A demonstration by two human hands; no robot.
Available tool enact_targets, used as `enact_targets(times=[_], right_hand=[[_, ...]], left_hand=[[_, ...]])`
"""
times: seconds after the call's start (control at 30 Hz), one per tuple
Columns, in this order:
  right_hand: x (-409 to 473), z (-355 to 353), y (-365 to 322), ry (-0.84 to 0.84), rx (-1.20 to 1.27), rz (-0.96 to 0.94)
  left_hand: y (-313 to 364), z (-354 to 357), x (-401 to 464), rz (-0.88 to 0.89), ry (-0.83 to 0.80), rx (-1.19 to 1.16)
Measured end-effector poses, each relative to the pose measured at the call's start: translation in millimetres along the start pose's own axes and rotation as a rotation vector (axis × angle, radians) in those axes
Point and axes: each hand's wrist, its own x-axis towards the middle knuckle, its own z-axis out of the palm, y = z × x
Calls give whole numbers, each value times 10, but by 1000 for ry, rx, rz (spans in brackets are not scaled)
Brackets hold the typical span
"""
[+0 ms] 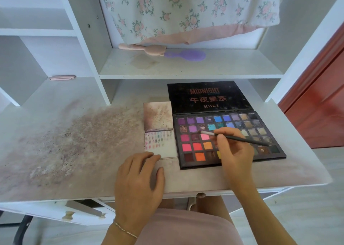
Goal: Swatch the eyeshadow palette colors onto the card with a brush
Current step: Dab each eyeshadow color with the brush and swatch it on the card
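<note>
A right hand [235,151] pinches a thin brush [234,137], its tip over the pans of an open eyeshadow palette [229,138] on a dusty desk [74,142]. At the palette's nine o'clock lies the swatch card [161,145]; the left hand [138,177] rests with straight, loosely spread fingers on its near corner.

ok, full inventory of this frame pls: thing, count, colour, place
palette: 1, black, many coloured pans, open on desk at right
card: 1, white with small swatches, left of palette
stained card: 1, brownish, just behind card
brush: 1, black handle, pale tip over the pink pans
pink hairbrush: 1, upper shelf
purple hairbrush: 1, upper shelf, beside pink one
pink flat item: 1, left shelf edge
floral cloth: 1, white and pink, hangs above shelf
desk: 1, white, powder-stained
left hand: fingers on card's near corner
right hand: pinches brush
</note>
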Motion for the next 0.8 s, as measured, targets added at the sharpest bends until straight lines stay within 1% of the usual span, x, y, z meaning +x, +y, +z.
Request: enact_targets(times=[0.1, 0.2, 0.37, 0.5, 0.6, 0.8], right_hand=[[-12, -257, 69, 78, -12, 44], [19, -484, 158, 143, -57, 104], [142, -785, 264, 236, -179, 171], [194, -918, 311, 297, -307, 188], [201, -932, 337, 263, -381, 202], [179, -890, 333, 104, -464, 192]], left_hand=[[154, 76, 11, 118, -76, -15], [277, 147, 77, 164, -113, -18], [325, 227, 148, 126, -80, -41], [317, 255, 163, 83, -70, -30], [312, 266, 148, 72, -55, -20], [298, 272, 120, 61, -50, -34]])
